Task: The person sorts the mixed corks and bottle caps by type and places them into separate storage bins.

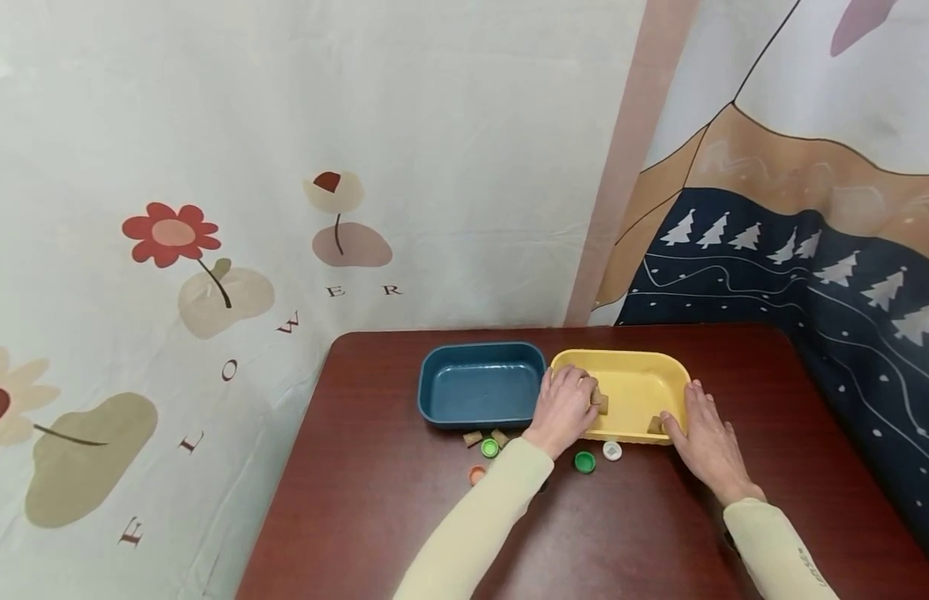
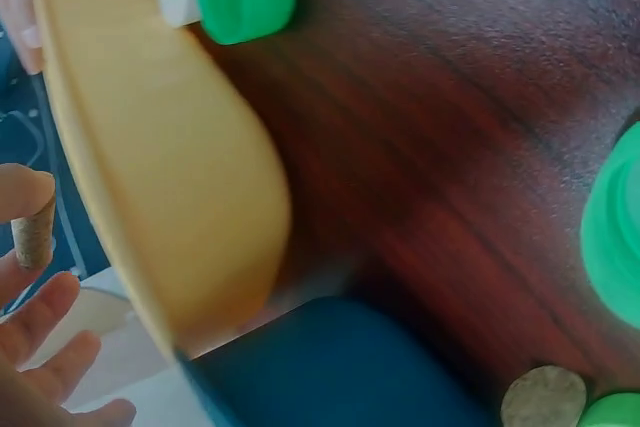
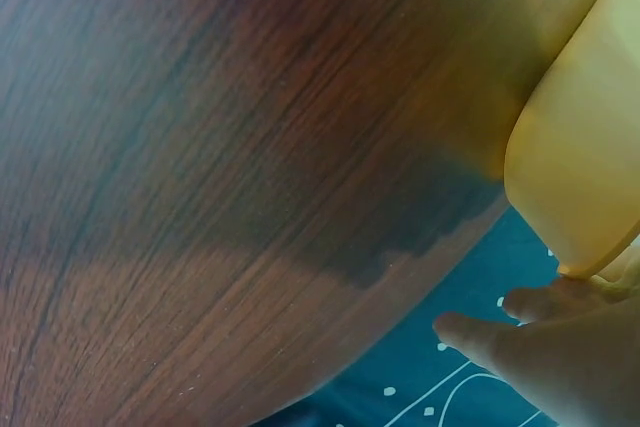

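Observation:
My left hand (image 1: pixel 582 395) reaches over the left end of the yellow tray (image 1: pixel 636 358) and pinches a cork (image 1: pixel 601 402). In the left wrist view the cork (image 2: pixel 33 232) sits at a fingertip above the yellow tray's (image 2: pixel 170 197) rim. My right hand (image 1: pixel 692 417) lies with straight fingers against the tray's front right corner. In the right wrist view its fingers (image 3: pixel 540 342) lie beside the tray wall (image 3: pixel 590 157). Another cork (image 1: pixel 654 426) lies inside the tray by my right thumb.
A blue tray (image 1: pixel 481 350) stands left of the yellow one on the dark wooden table (image 1: pixel 404 517). In front lie two corks (image 1: pixel 472 437) (image 1: pixel 500 437), two green caps (image 1: pixel 490 447) (image 1: pixel 585 461), an orange cap (image 1: pixel 476 474) and a white cap (image 1: pixel 612 451). Curtains hang behind.

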`<state>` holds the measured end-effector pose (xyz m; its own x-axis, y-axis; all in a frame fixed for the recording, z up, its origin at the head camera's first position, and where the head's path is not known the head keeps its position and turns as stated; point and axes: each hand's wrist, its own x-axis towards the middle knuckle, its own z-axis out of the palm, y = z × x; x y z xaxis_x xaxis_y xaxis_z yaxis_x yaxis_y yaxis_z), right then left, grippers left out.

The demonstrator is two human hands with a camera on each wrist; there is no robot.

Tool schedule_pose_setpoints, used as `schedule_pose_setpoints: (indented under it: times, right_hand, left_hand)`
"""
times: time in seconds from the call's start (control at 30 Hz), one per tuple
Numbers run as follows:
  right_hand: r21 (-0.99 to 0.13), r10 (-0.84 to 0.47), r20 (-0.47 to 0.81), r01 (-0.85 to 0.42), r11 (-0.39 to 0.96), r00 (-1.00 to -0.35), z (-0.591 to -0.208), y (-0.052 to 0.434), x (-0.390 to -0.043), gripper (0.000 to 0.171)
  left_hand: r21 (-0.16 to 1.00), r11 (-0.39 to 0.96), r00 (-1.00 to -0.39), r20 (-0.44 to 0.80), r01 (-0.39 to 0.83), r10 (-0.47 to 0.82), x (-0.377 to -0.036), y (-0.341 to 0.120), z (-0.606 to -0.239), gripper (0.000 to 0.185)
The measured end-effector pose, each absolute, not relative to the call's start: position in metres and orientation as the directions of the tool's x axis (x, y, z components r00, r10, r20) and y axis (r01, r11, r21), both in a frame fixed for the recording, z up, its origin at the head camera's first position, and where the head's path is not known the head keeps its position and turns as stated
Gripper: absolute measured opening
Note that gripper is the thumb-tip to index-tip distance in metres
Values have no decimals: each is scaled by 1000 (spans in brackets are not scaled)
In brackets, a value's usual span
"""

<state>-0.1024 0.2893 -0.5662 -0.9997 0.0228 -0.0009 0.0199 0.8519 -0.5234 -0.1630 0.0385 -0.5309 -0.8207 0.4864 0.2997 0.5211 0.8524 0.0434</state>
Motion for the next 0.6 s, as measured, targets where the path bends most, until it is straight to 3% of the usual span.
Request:
schedule_pose_setpoints:
  times: [0.23, 0.6]
  right_hand:
    - [-524, 24, -2, 22, 851, -1000, -567, 290, -103, 85]
    - [-534, 28, 6, 21, 846, -1000, -568, 289, -102, 85]
  left_hand:
    - [-109, 860, -820, 264, 499, 509, -173, 42, -546, 17]
    - [-103, 877, -865, 145, 470, 480, -183, 49, -551, 15]
